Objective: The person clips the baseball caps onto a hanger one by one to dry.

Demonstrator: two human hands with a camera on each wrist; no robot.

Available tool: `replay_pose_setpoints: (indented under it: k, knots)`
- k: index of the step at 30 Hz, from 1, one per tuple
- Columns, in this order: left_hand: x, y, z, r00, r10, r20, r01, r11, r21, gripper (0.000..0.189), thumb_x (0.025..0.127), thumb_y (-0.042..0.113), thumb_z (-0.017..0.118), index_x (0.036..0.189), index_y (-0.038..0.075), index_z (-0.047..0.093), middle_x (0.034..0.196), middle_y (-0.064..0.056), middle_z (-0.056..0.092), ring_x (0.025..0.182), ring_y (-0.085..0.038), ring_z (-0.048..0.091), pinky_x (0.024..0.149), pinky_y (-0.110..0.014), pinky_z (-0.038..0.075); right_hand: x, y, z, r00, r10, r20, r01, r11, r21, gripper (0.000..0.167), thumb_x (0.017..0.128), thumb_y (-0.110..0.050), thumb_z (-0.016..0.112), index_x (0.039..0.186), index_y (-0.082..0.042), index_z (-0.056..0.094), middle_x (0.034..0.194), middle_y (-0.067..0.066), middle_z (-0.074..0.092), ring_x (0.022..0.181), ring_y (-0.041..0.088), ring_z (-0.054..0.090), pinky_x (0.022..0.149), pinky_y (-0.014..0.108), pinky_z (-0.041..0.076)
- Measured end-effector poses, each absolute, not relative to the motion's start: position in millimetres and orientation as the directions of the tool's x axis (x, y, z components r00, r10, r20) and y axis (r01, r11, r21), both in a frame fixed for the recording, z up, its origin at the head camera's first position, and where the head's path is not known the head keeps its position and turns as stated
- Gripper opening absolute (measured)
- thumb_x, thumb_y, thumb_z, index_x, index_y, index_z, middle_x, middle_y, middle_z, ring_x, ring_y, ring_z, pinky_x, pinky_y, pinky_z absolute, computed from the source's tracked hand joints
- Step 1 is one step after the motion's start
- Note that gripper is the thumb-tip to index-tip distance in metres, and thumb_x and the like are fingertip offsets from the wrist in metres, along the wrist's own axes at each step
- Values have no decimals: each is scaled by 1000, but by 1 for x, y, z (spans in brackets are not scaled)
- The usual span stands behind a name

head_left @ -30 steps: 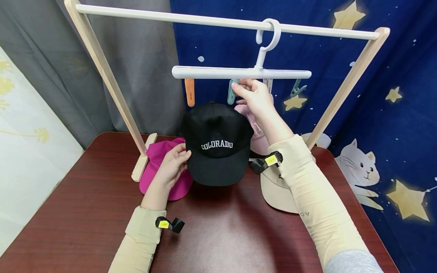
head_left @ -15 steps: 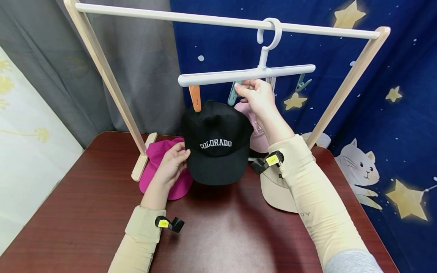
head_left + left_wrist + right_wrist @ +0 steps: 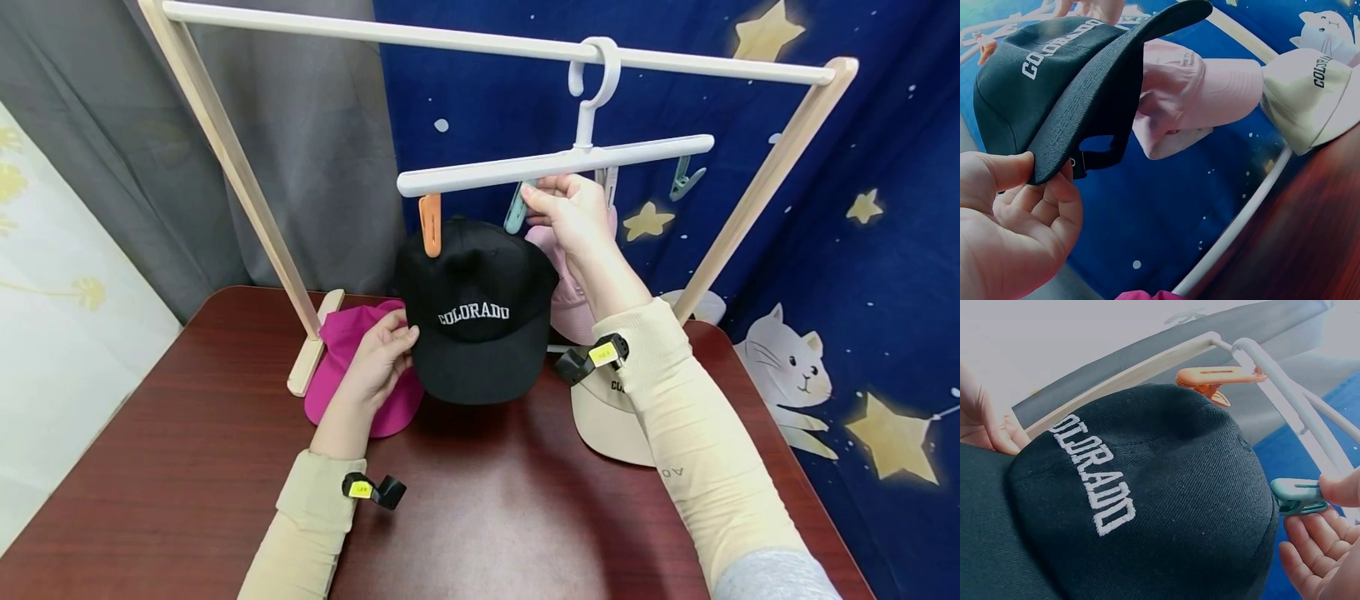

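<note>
Pinching black cap (image 3: 487, 283) in left hand (image 3: 378, 358) — teal clip (image 3: 516, 210) in right hand (image 3: 573, 218).
Gripping cap by brim (image 3: 483, 367) edge; holding clip beside crown (image 3: 487, 243), with hands apart — also orange clip (image 3: 431, 225) left of right hand, magenta cap (image 3: 337, 354) on desk (image 3: 465, 500) behind left hand.
</note>
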State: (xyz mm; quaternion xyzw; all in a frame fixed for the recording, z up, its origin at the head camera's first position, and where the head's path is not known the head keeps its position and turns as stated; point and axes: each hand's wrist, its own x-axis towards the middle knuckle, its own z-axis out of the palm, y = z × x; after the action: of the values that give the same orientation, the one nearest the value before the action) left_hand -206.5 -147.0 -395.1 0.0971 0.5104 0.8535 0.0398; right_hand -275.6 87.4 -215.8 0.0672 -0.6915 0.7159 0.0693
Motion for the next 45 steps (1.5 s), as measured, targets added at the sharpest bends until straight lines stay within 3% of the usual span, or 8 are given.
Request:
replay_pose_setpoints:
  k: [7, 13, 23, 27, 36, 45]
  knots:
    - [-207, -143, -391, -981, 154, 117, 28, -487, 873, 15, 100, -1, 43, 114, 5, 44, 82, 0, 66, 76, -10, 63, 69, -25, 51, -274, 89, -217, -978, -1, 207, -206, -53, -977, 8, 88, 1, 66, 91, 5, 60, 74, 2, 64, 62, 13, 60, 67, 25, 52]
    - [-206, -140, -389, -986, 136, 99, 21, -486, 874, 16, 100, 1, 44, 115, 5, 45, 85, -1, 66, 77, -10, 62, 69, -25, 51, -271, 91, -216, -982, -2, 190, -190, -26, -981, 10, 89, -3, 66, 93, 2, 59, 78, 2, 64, 65, 13, 61, 71, 27, 52]
    - [-207, -138, -389, -990, 117, 84, 17, -484, 875, 16, 100, 0, 44, 115, 5, 45, 84, -1, 66, 77, -10, 63, 69, -25, 52, -268, 93, -218, -992, -72, 105, -97, -109, -989, 18, 91, -9, 66, 103, 3, 62, 76, 6, 65, 66, 15, 62, 72, 27, 53]
    - [-208, -138, -389, -991, 112, 77, 14, -480, 877, 15, 100, 0, 44, 114, 5, 46, 85, 0, 67, 77, -11, 63, 69, -25, 52, -267, 92, -219, -989, -85, 121, -111, -113, -987, 22, 91, -9, 65, 108, 5, 61, 78, 6, 65, 68, 15, 62, 74, 27, 53]
    - [-210, -139, -390, -991, 113, 69, 6, -479, 878, 16, 100, 1, 43, 115, 5, 45, 84, 0, 67, 77, -10, 63, 69, -25, 52, -268, 91, -221, -985, -97, 146, -130, -151, -980, 16, 92, -6, 63, 103, 6, 61, 77, 7, 64, 66, 15, 62, 69, 25, 53]
    - [-213, -140, -392, -992, 117, 37, -19, -442, 897, 17, 102, 5, 43, 119, 5, 43, 90, 1, 67, 78, -10, 63, 69, -26, 51, -270, 90, -227, -974, -119, 192, -165, -208, -964, 17, 93, -4, 60, 106, 5, 55, 81, 9, 63, 66, 16, 62, 72, 27, 54]
